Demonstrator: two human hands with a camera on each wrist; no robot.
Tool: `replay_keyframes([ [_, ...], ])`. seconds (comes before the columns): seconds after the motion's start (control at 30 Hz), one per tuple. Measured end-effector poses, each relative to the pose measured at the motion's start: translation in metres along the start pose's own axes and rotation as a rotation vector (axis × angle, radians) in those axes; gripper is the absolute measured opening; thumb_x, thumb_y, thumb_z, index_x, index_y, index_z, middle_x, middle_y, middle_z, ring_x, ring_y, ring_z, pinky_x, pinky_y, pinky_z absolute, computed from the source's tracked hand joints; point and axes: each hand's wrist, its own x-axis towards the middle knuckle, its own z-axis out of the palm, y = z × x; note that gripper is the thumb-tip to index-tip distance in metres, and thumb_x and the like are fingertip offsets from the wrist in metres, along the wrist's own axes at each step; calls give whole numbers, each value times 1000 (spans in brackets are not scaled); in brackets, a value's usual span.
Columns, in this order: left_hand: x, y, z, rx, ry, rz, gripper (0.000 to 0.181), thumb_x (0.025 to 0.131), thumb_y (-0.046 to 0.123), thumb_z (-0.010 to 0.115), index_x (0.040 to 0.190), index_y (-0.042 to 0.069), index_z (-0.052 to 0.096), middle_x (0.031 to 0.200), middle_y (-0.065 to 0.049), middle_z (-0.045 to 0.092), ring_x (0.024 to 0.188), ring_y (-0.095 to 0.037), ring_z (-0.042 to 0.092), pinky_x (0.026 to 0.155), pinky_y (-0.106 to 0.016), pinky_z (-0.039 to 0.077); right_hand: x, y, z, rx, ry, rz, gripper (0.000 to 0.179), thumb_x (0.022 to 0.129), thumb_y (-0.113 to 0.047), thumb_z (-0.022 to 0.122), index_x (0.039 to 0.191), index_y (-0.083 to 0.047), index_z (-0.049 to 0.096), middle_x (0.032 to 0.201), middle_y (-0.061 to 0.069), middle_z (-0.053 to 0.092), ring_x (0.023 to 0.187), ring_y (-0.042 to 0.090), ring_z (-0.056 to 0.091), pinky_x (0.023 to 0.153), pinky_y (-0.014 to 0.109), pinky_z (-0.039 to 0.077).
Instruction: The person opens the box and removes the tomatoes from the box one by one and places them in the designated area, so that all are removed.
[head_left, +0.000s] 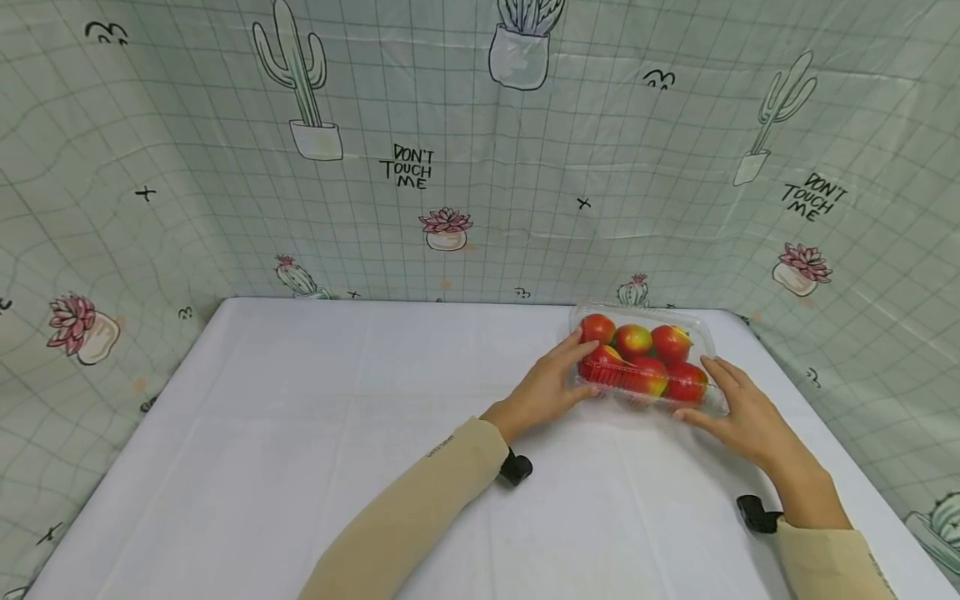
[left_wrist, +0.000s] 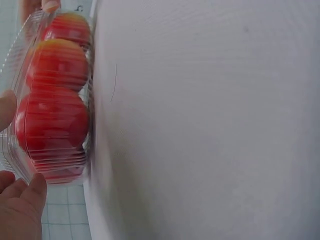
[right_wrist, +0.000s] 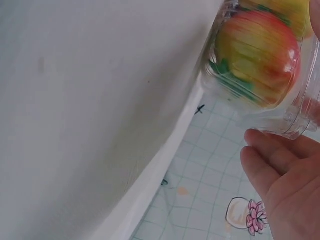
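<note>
Clock positions are read from the middle of the head view. Nearest, a person's two tan sleeves come in: the left sleeve [head_left: 420, 508] at about 7 o'clock, the right sleeve [head_left: 832, 558] at 4 o'clock. A small black device sits at each wrist, the left device [head_left: 517, 468] near 6 o'clock and the right device [head_left: 759, 515] at 4 o'clock. A white-covered table [head_left: 300, 467] spreads beneath.

Beyond the wrists, the left hand [head_left: 547, 387] touches the left end of a clear plastic box [head_left: 705, 333], its thumb and fingers spread wide around the near corner. The right hand [head_left: 750, 421] lies at the box's 4 o'clock corner, thumb wide of its fairly straight fingers. How firmly either presses, I cannot tell.

The box lies between the hands, between 3 and 4 o'clock, close to the table's far edge. Six red-and-yellow fruits [head_left: 647, 375] show inside in two rows of three.

Farthest, a pale green checked cloth [head_left: 585, 133] rises behind the table, printed with potted plants. Lettering [head_left: 411, 167] at 11 o'clock reads "DON'T TOUCH ME".
</note>
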Motion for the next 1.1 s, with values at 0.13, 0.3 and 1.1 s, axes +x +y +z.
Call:
replay_keyframes([
  [0.13,1,1,-1,-9,-8,-13,68,87,25,71,147,18,39,158,-5,20,142,-18,25,112,-31,27,0,0,-1,2,4,-3,98,78,-50,74,149,-3,25,144,35,28,124,58,30,91,74,28],
  [0.3,0,1,-2,-10,-5,-18,67,87,26,71,146,19,40,158,-4,21,142,-18,25,112,-32,27,0,-1,0,3,-1,-5,98,79,-49,73,150,-2,24,144,35,27,124,59,30,91,75,28],
  [1.1,-16,-6,-20,-15,5,-58,63,87,29,71,144,23,45,156,1,26,141,-17,28,111,-35,30,7,-12,3,28,-7,-39,89,81,-47,72,147,-3,33,142,34,32,123,57,33,92,74,29],
])
